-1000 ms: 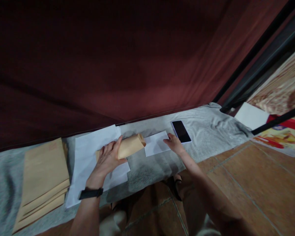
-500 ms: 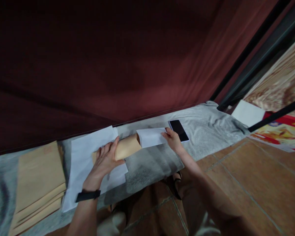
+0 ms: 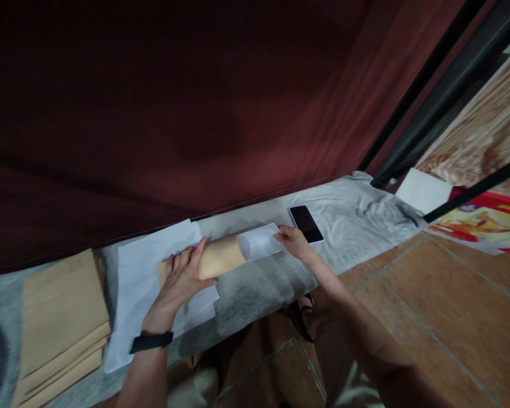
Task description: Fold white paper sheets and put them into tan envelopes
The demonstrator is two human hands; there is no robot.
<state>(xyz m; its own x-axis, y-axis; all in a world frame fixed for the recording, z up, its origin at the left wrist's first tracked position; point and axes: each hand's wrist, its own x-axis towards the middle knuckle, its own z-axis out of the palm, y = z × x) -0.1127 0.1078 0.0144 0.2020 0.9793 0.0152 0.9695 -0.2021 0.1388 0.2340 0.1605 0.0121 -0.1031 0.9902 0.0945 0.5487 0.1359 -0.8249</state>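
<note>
A tan paper envelope (image 3: 221, 256) lies across white sheets of paper (image 3: 142, 272) on the grey cloth. My left hand (image 3: 186, 274), with a black band at the wrist, grips it from above, thumb at the near edge and fingers toward the far side. The envelope bulges at its right end. A folded white paper (image 3: 259, 242) sits partly inside that mouth, its inner part hidden. My right hand (image 3: 292, 242) pinches the paper's outer right end between thumb and fingers. Just beyond the right hand lies a phone (image 3: 306, 224) with a dark screen.
A stack of larger tan envelopes (image 3: 63, 311) lies at the left on the grey cloth (image 3: 344, 209). A dark red curtain (image 3: 238, 113) hangs behind. Black metal bars (image 3: 429, 85) and a colourful printed sheet (image 3: 484, 218) are at the right, above a tiled floor (image 3: 442, 306).
My right hand has moved slightly left, and the white paper now reaches farther into the envelope's mouth. My left hand keeps its grip. The whole view has shifted slightly.
</note>
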